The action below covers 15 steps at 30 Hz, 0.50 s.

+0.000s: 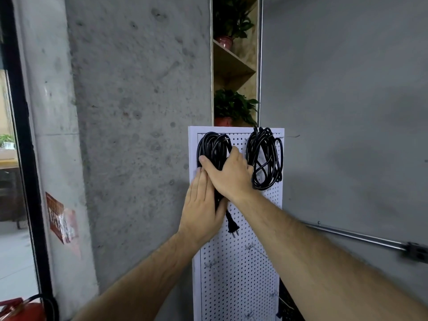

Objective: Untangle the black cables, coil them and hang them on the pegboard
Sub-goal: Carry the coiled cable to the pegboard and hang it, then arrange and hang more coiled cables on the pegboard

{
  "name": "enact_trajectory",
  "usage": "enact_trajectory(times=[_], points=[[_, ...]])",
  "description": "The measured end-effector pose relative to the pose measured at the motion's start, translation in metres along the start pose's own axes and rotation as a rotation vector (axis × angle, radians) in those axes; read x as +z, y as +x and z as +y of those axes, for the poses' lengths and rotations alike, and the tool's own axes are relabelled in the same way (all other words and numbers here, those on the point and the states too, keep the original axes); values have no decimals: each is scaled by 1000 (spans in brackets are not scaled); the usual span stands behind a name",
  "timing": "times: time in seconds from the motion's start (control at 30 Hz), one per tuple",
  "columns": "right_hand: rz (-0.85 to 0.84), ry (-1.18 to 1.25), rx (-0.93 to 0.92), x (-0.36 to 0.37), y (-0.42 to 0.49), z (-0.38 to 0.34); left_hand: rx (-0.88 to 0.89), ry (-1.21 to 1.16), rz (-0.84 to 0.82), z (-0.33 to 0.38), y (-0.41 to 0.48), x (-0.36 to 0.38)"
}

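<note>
Cables are hung as 2 coils high on the pegboard point(236, 274). The left coil point(213, 147) is gripped by the right hand point(229, 174) and pressed by the flat left hand point(201, 205), probably to settle it in place. The right coil point(266, 156) hangs free.

The lower loops of the left cable coil point(214, 147) are hidden behind the right hand point(228, 172) and left hand point(201, 205). The pegboard point(234, 274) runs off the bottom edge — the fire extinguisher point(20, 309) off the bottom left corner. The print on the red sign point(61, 216) is blurred, unreadable.
</note>
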State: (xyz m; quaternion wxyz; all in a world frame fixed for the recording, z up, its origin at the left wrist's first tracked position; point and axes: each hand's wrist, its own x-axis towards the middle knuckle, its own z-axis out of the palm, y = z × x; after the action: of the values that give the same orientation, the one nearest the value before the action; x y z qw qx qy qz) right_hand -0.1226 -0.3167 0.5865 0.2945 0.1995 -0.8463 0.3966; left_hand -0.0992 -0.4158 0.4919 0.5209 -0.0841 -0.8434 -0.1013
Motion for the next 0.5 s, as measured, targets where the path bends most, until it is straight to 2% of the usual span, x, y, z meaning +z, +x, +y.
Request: enact_trajectory(times=[0.2,0.3,0.5], points=[[-17,-128,-219,-12,-36,35,24,85,-11,5,-16,-19],[-20,-206,-270,-20,-52,46,49,123,-3,15,-19,-30],[121,-350,-445,-37,-104,73,212,269,-36,47,-45,-38]])
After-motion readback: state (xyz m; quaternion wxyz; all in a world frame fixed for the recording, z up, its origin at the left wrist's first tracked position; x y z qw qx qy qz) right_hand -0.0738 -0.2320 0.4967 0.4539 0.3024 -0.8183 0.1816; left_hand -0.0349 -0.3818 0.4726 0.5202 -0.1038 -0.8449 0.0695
